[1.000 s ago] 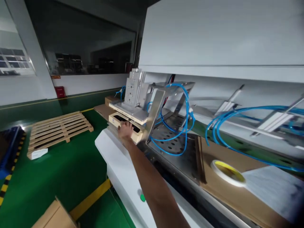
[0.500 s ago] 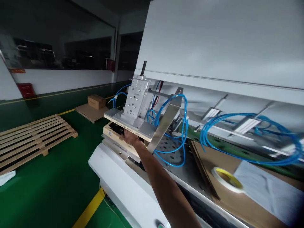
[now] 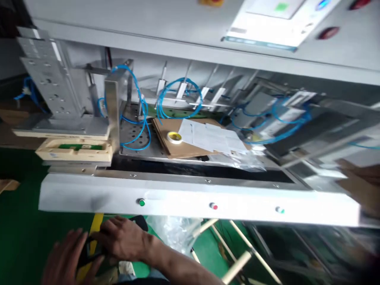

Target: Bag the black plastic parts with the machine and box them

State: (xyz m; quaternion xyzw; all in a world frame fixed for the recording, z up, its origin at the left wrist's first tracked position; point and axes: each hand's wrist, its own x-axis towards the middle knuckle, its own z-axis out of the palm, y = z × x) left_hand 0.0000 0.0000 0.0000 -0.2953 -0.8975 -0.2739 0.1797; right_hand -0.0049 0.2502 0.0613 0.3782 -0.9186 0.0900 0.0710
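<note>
Here, the grey machine (image 3: 190, 23) fills the view above its white front panel (image 3: 178, 200), with a wooden fixture block (image 3: 74, 149) at its left end. Below the panel, my right hand (image 3: 123, 239) and left hand (image 3: 67, 263) meet on a dark object (image 3: 89, 251), fingers closed around it; its identity cannot be determined.

Both hands sit low in front of the white machine edge (image 3: 178, 196): the right hand (image 3: 123, 239) and left hand (image 3: 67, 261) close around a small dark object (image 3: 89, 249), too blurred to identify. Above, a wooden fixture (image 3: 74, 149) holds a green board, and a tape roll (image 3: 174, 137) lies on cardboard (image 3: 178, 148) among blue hoses (image 3: 142, 114).
</note>
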